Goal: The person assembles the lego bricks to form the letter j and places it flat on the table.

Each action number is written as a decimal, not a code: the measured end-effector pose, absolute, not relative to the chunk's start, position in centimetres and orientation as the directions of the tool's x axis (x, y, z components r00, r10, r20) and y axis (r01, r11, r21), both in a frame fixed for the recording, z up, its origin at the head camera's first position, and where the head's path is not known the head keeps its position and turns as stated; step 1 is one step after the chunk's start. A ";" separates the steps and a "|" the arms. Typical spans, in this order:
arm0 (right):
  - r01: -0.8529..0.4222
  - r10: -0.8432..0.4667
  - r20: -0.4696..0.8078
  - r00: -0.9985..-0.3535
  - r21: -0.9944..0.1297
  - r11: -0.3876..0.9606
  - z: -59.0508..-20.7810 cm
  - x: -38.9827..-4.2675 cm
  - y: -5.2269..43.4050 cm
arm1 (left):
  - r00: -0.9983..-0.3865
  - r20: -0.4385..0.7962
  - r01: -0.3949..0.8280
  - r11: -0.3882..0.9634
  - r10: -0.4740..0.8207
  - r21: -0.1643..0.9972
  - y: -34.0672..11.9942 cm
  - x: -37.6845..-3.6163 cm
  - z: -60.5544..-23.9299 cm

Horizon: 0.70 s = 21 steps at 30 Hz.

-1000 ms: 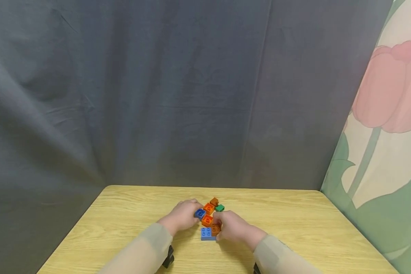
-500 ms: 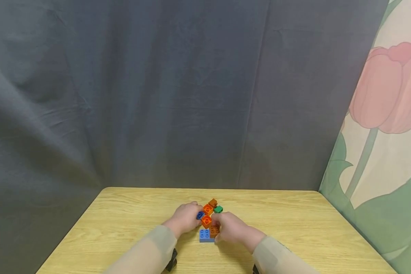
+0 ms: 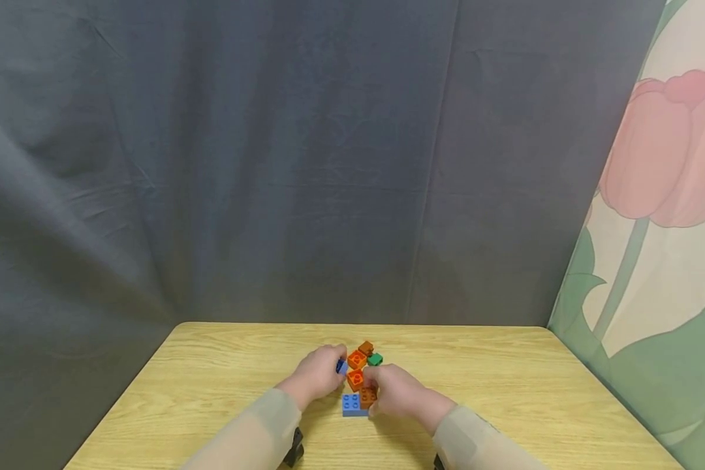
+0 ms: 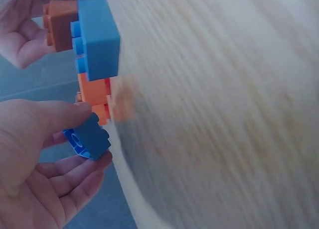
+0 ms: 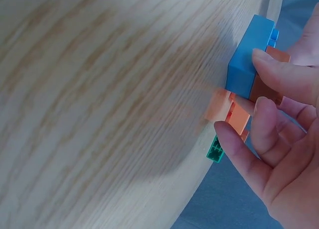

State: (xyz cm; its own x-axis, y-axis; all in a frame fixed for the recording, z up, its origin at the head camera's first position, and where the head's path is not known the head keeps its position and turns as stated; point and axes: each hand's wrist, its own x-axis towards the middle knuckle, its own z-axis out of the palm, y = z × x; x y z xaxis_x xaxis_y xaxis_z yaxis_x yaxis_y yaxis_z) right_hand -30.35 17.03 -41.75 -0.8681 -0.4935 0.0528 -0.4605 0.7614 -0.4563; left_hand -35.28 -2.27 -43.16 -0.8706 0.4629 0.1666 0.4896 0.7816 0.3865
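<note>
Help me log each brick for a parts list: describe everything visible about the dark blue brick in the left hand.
The dark blue brick is a small, square, glossy plastic piece with round studs on one face. The left hand pinches it between thumb and fingertips, tilted and lifted off the wooden table. It sits at the left edge of the brick cluster, right beside an orange brick; whether the two touch cannot be told. In the head view the fingers hide most of it.
</note>
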 end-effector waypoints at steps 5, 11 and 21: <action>-0.454 -0.488 0.052 -0.872 -0.462 0.762 -41.7 -30.2 17.0 | -0.887 0.155 0.455 0.768 0.435 0.451 -2.3 -34.8 -42.5; -0.464 -0.498 0.058 -0.865 -0.468 0.752 -41.7 -30.2 17.0 | -0.894 0.130 0.398 0.626 0.430 0.671 -2.4 -34.0 -41.7; -0.473 -0.501 0.065 -0.863 -0.453 0.756 -41.6 -30.2 17.1 | -0.877 0.084 0.351 0.510 0.473 0.785 -3.3 -32.8 -41.8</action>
State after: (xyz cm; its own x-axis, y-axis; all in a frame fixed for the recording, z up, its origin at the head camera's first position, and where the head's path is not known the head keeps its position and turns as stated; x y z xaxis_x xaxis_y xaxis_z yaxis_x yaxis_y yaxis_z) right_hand -30.22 17.09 -41.60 -0.8632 -0.5007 0.0647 -0.4726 0.7561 -0.4527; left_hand -32.76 -3.28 -41.79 -0.8769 0.4733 0.0838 0.3505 0.5105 0.7852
